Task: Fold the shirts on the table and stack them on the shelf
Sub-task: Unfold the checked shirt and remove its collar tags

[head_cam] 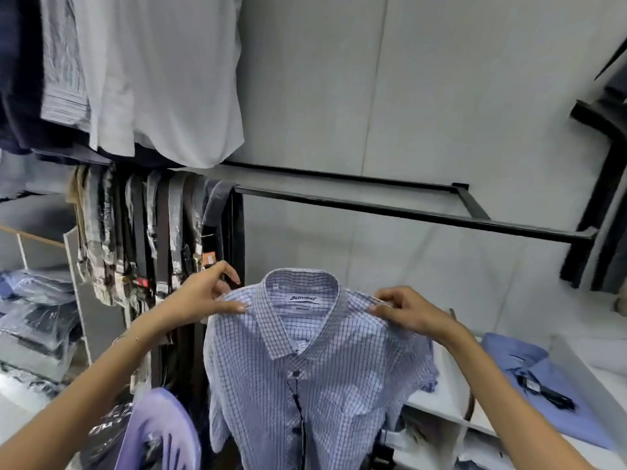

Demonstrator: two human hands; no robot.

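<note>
A blue-and-white checked shirt (pixel 315 374) hangs in the air in front of me, front side facing me, buttoned, collar at the top. My left hand (pixel 203 293) pinches its left shoulder seam. At the other shoulder, my right hand (pixel 403 312) pinches the fabric the same way. A dark tag string dangles down the shirt's button line. A folded plain blue shirt (pixel 543 385) lies on the white shelf (pixel 437 398) at the lower right.
A black metal rail (pixel 407 212) runs along the grey wall behind the shirt. Belts (pixel 152 239) hang at the left under white hanging shirts (pixel 152 72). Bagged shirts (pixel 37 300) are stacked on left shelves. A purple garment (pixel 159 432) sits at the bottom left.
</note>
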